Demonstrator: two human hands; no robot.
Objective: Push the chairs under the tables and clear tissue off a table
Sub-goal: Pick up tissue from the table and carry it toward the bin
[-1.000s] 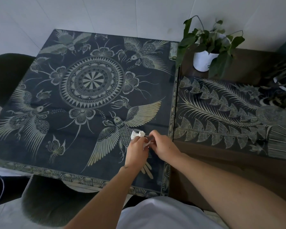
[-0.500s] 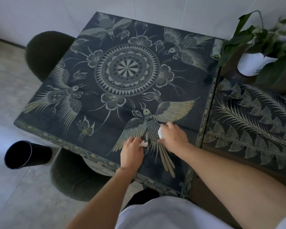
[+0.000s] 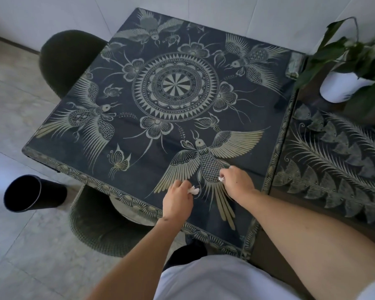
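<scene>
A square table [image 3: 139,152] with a dark cloth printed with gold birds and a mandala fills the view. My left hand [image 3: 177,200] rests low over the near bird print, fingers closed on a small white tissue wad [image 3: 193,190]. My right hand [image 3: 236,182] is a little to the right, closed on another white tissue piece [image 3: 221,179], mostly hidden in the fist. A dark green chair [image 3: 100,224] is tucked under the near left edge. A second dark chair [image 3: 69,59] stands at the far left side, partly under the table.
A black cylindrical bin [image 3: 30,193] stands on the tiled floor left of the near chair. A second table [image 3: 333,169] with a fern-print cloth abuts on the right, carrying a potted plant in a white pot [image 3: 342,87]. A white wall runs behind.
My hands have drawn apart, each keeping a piece of tissue, and moved slightly toward the near edge. My view has swung left, bringing the floor and bin into sight.
</scene>
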